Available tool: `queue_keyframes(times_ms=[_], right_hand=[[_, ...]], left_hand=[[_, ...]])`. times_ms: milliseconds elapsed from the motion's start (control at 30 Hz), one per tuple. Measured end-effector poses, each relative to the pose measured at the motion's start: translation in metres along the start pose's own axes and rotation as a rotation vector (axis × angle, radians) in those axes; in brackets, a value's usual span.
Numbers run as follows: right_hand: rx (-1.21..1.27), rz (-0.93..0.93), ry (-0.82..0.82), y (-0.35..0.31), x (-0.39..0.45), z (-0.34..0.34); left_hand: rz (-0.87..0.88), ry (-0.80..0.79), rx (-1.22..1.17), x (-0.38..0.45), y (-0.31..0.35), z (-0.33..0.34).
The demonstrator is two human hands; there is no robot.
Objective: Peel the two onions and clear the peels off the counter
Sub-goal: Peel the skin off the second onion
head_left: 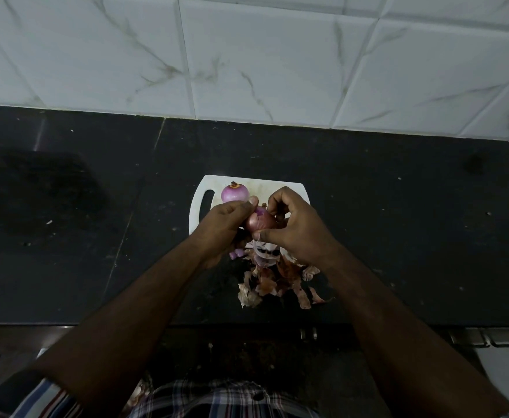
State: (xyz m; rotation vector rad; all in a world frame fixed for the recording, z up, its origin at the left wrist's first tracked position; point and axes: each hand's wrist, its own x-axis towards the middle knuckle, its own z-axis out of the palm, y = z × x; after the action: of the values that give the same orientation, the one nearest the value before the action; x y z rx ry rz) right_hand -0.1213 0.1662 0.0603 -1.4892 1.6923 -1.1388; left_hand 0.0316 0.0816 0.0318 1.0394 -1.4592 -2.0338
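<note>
A half-skinned red onion [260, 222] is held above the white cutting board [277, 188], the left hand [227, 217] gripping it while the right hand [295, 224] fingers pinch its papery skin. A peeled onion [235, 193] sits at the board's far end; peels [277, 279] heap on the bench at its near edge. Pulling strips from the tip toward the root should lift the skin cleanly.

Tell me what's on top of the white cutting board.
One peeled onion sits at the far end of the cutting board. Both hands and the onion they hold cover the rest, so anything there is hidden.
</note>
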Motion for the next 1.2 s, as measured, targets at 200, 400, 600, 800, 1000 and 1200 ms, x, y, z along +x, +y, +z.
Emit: queue_keyframes(times_ms=[200,400,600,800,1000,1200], right_hand=[[-0.019,0.014,0.006,-0.0006,0.0003,-0.0034],[-0.025,-0.004,0.017,-0.0031,-0.0001,-0.0025],[-0.019,-0.007,0.03,-0.0037,-0.0001,-0.0014],[-0.051,0.001,0.013,-0.0037,0.0,-0.0038],[-0.045,-0.013,0.027,-0.0059,-0.0012,-0.0022],[-0.047,-0.026,0.044,-0.0058,-0.002,-0.0022]], left_hand=[[0.001,0.001,0.018,-0.0008,0.0011,-0.0014],[-0.001,0.008,0.041,-0.0017,0.0029,-0.0015],[0.002,0.026,0.025,-0.0042,0.0051,0.0008],[0.009,0.018,0.019,-0.0056,0.0062,0.0006],[0.019,0.001,0.022,-0.0065,0.0085,0.0017],[0.018,0.013,0.009,-0.0069,0.0082,0.0026]])
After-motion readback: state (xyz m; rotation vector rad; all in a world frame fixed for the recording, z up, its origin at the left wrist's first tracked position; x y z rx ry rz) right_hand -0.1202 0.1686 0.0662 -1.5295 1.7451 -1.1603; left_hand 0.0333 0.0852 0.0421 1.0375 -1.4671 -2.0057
